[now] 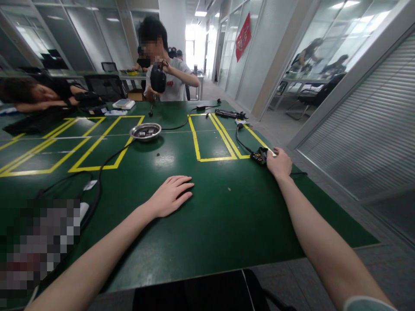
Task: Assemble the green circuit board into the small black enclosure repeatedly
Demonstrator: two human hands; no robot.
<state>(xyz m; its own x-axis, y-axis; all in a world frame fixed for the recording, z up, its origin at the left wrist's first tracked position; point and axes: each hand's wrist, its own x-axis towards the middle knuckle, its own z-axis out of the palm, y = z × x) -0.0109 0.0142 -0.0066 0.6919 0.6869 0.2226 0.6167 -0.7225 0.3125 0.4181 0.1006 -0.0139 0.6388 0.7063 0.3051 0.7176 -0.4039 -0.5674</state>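
Note:
My left hand [172, 195] lies flat on the green table [207, 229], palm down, fingers stretched and a little apart, holding nothing. Off to the right, my right hand [279, 163] has its fingers curled at the edge of a small black electronic device [258, 156] with coloured markings. The hand partly hides the device. A black cable [240, 138] leads from it toward a dark plug farther back, and a short dark cord [298, 173] shows on the hand's other side.
Yellow tape [217, 159] marks rectangles on the table. A steel bowl [138, 134] holds small metal parts. Black cables [100, 181] run at left beside a blurred object [42, 242]. A folded black tripod [228, 114] lies farther back. Across the table, a person [173, 73] holds a dark object.

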